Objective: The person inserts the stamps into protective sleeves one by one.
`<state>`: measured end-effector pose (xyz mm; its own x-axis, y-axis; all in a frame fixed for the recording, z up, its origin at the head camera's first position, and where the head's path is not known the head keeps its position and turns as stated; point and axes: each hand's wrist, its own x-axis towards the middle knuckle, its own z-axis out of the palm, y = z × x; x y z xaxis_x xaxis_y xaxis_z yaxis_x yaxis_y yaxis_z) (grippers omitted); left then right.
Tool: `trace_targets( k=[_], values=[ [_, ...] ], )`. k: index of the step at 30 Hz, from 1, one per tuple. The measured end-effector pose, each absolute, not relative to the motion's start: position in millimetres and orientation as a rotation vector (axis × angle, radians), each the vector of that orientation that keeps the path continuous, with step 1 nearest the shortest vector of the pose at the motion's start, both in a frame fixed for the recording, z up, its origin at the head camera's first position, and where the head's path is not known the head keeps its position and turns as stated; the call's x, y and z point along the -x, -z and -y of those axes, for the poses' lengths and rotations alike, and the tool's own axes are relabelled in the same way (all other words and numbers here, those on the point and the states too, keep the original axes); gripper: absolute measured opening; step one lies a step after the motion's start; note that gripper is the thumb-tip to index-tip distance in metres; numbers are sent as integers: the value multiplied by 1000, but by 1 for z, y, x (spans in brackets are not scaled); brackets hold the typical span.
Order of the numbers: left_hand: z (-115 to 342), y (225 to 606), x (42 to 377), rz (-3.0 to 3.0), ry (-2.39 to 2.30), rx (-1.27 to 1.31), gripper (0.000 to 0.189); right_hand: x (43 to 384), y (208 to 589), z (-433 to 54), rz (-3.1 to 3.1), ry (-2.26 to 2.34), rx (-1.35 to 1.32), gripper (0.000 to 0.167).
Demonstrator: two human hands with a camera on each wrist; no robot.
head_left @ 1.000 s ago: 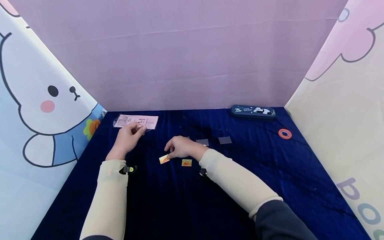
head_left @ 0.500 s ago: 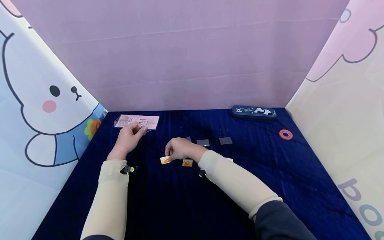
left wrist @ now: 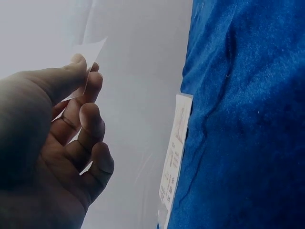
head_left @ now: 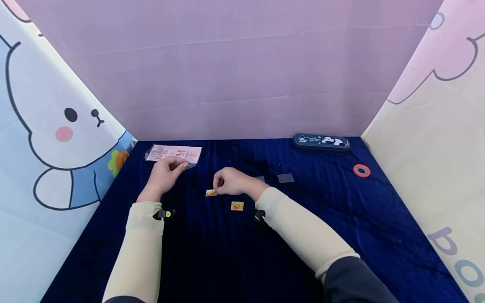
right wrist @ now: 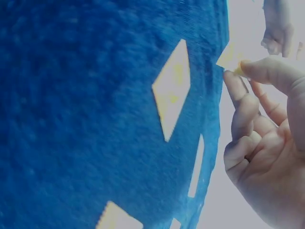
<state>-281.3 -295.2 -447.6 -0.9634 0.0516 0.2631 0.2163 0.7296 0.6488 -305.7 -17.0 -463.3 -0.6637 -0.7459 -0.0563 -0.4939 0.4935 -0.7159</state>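
My left hand (head_left: 163, 176) pinches a small clear plastic sleeve (head_left: 192, 165) between thumb and forefinger, its other fingers loosely bent. In the left wrist view the sleeve (left wrist: 93, 49) sticks up pale past the thumb. With thumb and forefinger my right hand (head_left: 234, 182) holds a small yellow-and-orange stamp (head_left: 210, 193) by one edge, a short way right of the left hand. A second stamp (head_left: 237, 206) lies on the dark blue cloth below the right hand. The right wrist view shows this stamp (right wrist: 174, 88) flat, and a saw-toothed stamp (right wrist: 118, 219) nearer the camera.
Behind the left hand lies a pink printed paper packet (head_left: 194, 153) in clear plastic. More clear sleeves (head_left: 286, 178) lie beyond the right forearm. A blue pencil case (head_left: 322, 143) stands at the back right, with an orange ring (head_left: 361, 170) in front. Printed fabric walls enclose the cloth.
The right hand has moved slightly up and away with its stamp, which now appears flatter. The left hand has barely shifted; its sleeve has turned a little.
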Motion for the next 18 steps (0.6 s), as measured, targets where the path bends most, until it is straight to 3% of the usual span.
trace_targets(
  k=[4,18],
  values=[
    [292,448,282,2687,1073,244,19,309,460,9,-2412,1022,1012,2],
    [272,444,282,2574,1151,351,20,306,457,-35,-2478,1313,831,5]
  ],
)
